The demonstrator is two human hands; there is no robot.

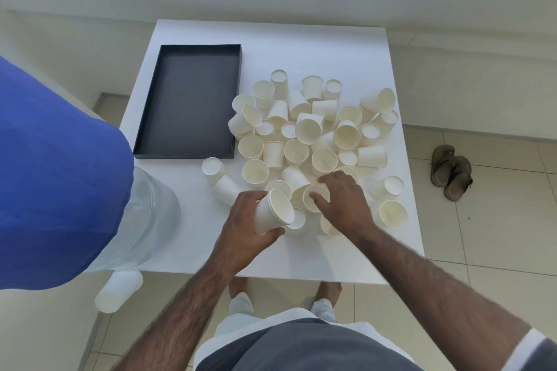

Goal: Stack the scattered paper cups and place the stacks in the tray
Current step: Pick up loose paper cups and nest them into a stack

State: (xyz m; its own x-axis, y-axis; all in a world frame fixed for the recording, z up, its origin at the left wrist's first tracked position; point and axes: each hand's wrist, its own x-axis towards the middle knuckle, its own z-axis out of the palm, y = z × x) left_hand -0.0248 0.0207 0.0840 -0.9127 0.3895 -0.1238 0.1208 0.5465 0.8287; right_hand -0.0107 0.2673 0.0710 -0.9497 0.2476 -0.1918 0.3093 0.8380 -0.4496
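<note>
Left hand (244, 226): fingers wrapped round a tilted cup stack (271, 214)
Right hand (343, 205): fingers spread, thumb in a cup (315, 196)

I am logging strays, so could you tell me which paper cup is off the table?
The cup on the floor, lying on its side below the table's near-left corner; every other cup is on the tabletop or in hand.

We record bright, even, diffuse daylight. The white worktop (301, 48) is near overexposed, and the pale cups (304, 129) show low contrast against it. Shadows are soft and faint. Wide-angle distortion bends the frame edges. The blue sleeve (57, 178) at left is blurred.
</note>
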